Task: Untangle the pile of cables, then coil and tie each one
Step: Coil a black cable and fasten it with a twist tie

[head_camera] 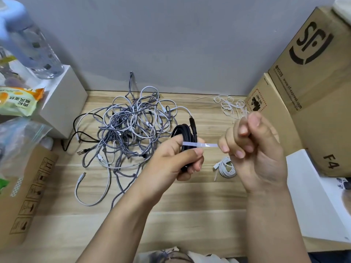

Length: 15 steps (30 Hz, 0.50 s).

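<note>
My left hand grips a coiled black cable above the wooden table. A white zip tie is wrapped round the coil, and its free end runs right into my right hand, which pinches it with curled fingers. Behind my left hand lies a tangled pile of grey braided, white and black cables. A white cable, coiled and tied, lies on the table below my right hand.
Loose white zip ties lie at the back right. Cardboard boxes stand on the right, with a white box in front of them. At the left are a white block, a bottle, snack bags and another carton.
</note>
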Motion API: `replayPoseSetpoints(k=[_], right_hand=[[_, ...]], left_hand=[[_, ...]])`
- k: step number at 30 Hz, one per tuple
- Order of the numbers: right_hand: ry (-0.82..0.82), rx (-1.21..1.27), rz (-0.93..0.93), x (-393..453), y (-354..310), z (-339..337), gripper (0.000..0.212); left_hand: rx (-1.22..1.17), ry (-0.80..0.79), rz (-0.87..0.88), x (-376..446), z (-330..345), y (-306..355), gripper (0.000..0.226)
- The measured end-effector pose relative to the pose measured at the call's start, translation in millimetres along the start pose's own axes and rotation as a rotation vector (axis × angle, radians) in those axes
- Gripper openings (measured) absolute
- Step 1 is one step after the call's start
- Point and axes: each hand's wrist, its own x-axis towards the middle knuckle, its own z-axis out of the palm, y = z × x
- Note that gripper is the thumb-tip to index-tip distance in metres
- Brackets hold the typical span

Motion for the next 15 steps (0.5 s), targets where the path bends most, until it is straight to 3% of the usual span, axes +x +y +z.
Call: replayPoseSetpoints(k=[15], right_hand=[[-0.196, -0.494, 0.186, -5.0, -23.1, -2.7, 0.010]], left_hand=[[0.072, -0.291, 0.000, -12.2, -9.5, 10.4, 0.018]])
